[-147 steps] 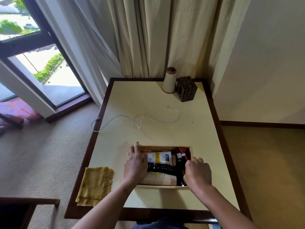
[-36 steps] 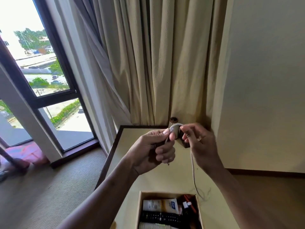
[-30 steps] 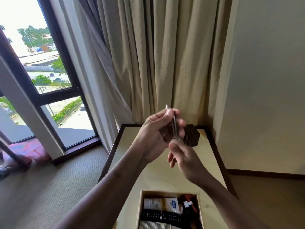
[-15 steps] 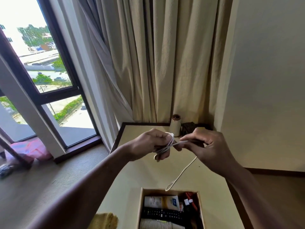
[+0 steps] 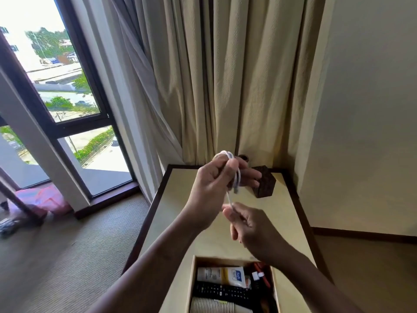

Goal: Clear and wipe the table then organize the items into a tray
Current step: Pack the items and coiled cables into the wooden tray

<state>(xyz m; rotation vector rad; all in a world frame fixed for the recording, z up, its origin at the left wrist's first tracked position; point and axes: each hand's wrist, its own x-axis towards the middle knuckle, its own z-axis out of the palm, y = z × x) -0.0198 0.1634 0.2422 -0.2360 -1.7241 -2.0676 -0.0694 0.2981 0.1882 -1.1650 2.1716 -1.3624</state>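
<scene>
The left hand (image 5: pixel 212 184), raised above the cream tabletop (image 5: pixel 286 222), grips a thin white cable (image 5: pixel 237 176) wound in loops round its curled fingers (image 5: pixel 250 177). The coil's long axis runs roughly 12 to 6 o'clock. A short free tail drops toward 6 o'clock into the right hand (image 5: pixel 250 224), whose fingers pinch its end. The open wooden tray (image 5: pixel 221 262) lies at 6 o'clock from both hands, the right hand nearer. Tucking the tail and then lowering the coil looks like the next move. A dark wooden cube (image 5: pixel 267 184) stands at 3 o'clock of the coil.
</scene>
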